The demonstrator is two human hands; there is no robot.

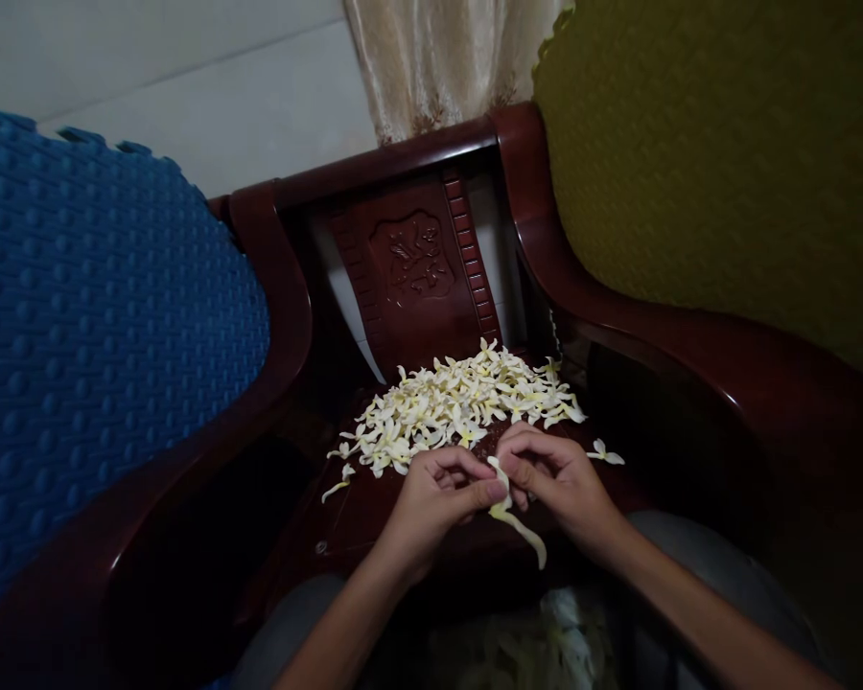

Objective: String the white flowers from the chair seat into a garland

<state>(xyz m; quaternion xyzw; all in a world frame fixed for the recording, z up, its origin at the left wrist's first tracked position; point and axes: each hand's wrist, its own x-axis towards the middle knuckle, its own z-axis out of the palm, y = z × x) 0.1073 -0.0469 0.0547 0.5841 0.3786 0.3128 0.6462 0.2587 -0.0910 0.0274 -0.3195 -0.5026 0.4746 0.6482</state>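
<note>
A pale cream flower [522, 532] hangs between my two hands, its long yellowish stem pointing down and to the right. My left hand [450, 487] pinches it between thumb and fingers. From the other side my right hand [543, 470] has its fingers bent and pressed together at the flower's upper part, close to the left fingertips. Just beyond the hands, a heap of similar flowers [460, 398] lies on the dark red wooden seat [352, 513]. One loose flower [607, 452] rests to the right of the heap, another [338, 484] to the left.
The wooden chair's carved backrest [417, 264] stands behind the heap, with curved armrests on both sides. A blue foam mat [115, 316] leans at left, an olive one [719, 163] at right. Beige curtain [453, 57] hangs behind. More pale flowers [568, 637] show dimly below my hands.
</note>
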